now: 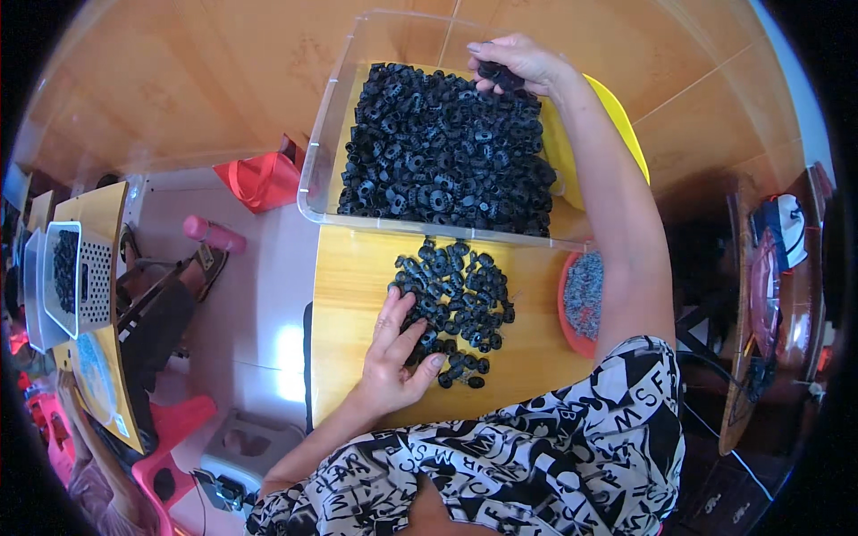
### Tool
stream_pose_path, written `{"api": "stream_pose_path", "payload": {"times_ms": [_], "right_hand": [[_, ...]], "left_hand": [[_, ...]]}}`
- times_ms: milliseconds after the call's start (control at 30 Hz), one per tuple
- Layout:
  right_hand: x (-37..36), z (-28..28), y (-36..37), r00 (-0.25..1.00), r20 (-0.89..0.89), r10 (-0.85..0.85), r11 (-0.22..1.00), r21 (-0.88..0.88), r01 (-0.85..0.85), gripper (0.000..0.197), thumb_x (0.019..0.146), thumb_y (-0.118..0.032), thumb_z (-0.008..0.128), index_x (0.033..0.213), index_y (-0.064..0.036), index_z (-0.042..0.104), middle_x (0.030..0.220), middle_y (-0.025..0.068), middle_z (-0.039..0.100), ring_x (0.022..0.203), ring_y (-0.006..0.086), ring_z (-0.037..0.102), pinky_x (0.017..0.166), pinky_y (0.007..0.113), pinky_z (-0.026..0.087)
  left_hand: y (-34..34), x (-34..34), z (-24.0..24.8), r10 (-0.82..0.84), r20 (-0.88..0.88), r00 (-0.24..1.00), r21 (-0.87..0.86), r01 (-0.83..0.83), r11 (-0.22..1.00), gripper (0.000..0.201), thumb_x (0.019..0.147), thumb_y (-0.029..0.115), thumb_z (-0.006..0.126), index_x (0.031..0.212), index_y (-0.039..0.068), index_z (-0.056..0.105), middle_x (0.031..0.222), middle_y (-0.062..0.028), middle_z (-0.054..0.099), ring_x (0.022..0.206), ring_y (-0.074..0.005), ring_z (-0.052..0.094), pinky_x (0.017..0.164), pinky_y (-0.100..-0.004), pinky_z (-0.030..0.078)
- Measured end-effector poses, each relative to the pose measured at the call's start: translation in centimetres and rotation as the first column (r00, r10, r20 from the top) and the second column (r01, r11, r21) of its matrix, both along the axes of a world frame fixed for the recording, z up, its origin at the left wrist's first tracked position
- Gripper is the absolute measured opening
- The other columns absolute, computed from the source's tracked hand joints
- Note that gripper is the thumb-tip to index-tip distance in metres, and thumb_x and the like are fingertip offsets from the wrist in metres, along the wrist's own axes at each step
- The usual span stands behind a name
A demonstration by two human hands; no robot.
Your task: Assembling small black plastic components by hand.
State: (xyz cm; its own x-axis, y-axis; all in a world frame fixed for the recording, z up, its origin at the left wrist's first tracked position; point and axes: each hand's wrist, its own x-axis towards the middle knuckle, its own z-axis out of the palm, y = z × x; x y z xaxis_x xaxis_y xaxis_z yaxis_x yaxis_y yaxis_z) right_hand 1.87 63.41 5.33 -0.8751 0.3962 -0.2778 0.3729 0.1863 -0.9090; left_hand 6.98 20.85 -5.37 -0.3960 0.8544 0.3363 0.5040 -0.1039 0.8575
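Black parts (500, 76) sit in the right grip (523, 62) over a bin (323, 152); left grip (391, 350), loosely spread, touches a pile (460, 290).

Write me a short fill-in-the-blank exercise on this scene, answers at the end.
1. The person's ____ hand touches the small plastic parts piled on the wooden table.
2. The other hand, at the clear plastic bin, grips something coloured ____.
3. The bag left of the bin is ____.
4. The printed top is black and ____.
Missing words: left; black; red; white.

Black-and-white letter-print top (554, 438), short sleeves (639, 380), bare forearms (618, 192)
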Motion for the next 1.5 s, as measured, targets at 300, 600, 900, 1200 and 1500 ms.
{"api": "stream_pose_path", "payload": {"times_ms": [300, 600, 900, 1200, 1500], "right_hand": [[-0.3, -1.4, 0.0, 0.988, -0.099, -0.121, 0.859, 0.489, 0.154, 0.043, 0.081, -0.043, 0.065, 0.092, -0.0009, 0.067, 0.080, 0.0026, 0.065, 0.072, 0.0102, 0.057, 0.061, 0.026, 0.046], [-1.0, -0.7, -3.0, 0.958, 0.183, 0.222, 0.723, 0.628, -0.288, 0.035, 0.077, -0.027, 0.068, 0.098, 0.0012, 0.065, 0.084, 0.0082, 0.066, 0.078, 0.0154, 0.061, 0.072, 0.028, 0.049], [-1.5, -2.4, -7.8, 0.733, 0.622, 0.278, 0.388, 0.625, -0.677, 0.092, 0.068, -0.036, 0.073, 0.136, 0.0027, 0.027, 0.127, 0.0260, 0.038, 0.115, 0.0402, 0.043, 0.099, 0.040, 0.037], [-2.7, -3.1, -9.2, 0.809, 0.530, 0.256, 0.419, 0.693, -0.587, 0.069, 0.065, -0.032, 0.073, 0.121, -0.0010, 0.046, 0.110, 0.0221, 0.054, 0.103, 0.0345, 0.054, 0.086, 0.041, 0.046], [-3.1, -2.1, -8.0, 0.918, 0.280, 0.281, 0.853, 0.365, -0.373, 0.059, 0.058, -0.014, 0.072, 0.113, 0.0002, 0.056, 0.084, 0.0108, 0.064, 0.073, 0.0169, 0.062, 0.055, 0.029, 0.049]], "left_hand": [[0.0, 0.0, -0.2, -0.013, 0.008, 1.000, 0.001, 0.013, 1.000, 0.041, 0.080, 0.022, 0.066, 0.101, -0.012, 0.056, 0.129, -0.0330, 0.040, 0.129, -0.0487, 0.028, 0.103, -0.0524, 0.026], [0.0, -0.2, 0.1, 0.000, 0.010, 1.000, -0.005, 0.000, 1.000, 0.039, 0.077, 0.018, 0.069, 0.098, -0.013, 0.058, 0.127, -0.0325, 0.042, 0.128, -0.0473, 0.030, 0.103, -0.0501, 0.028], [0.1, 0.0, 0.1, 0.012, 0.017, 1.000, -0.013, -0.012, 1.000, 0.039, 0.073, 0.016, 0.072, 0.095, -0.012, 0.060, 0.125, -0.0309, 0.044, 0.127, -0.0465, 0.033, 0.102, -0.0479, 0.030], [-0.1, -0.3, 0.2, 0.002, 0.007, 1.000, -0.025, -0.002, 1.000, 0.040, 0.072, 0.016, 0.072, 0.097, -0.012, 0.060, 0.126, -0.0307, 0.043, 0.127, -0.0459, 0.033, 0.103, -0.0476, 0.030], [0.1, -0.1, 0.3, 0.001, 0.029, 1.000, -0.026, 0.000, 1.000, 0.038, 0.071, 0.012, 0.072, 0.097, -0.012, 0.060, 0.126, -0.0303, 0.043, 0.127, -0.0459, 0.033, 0.102, -0.0471, 0.031]]}}
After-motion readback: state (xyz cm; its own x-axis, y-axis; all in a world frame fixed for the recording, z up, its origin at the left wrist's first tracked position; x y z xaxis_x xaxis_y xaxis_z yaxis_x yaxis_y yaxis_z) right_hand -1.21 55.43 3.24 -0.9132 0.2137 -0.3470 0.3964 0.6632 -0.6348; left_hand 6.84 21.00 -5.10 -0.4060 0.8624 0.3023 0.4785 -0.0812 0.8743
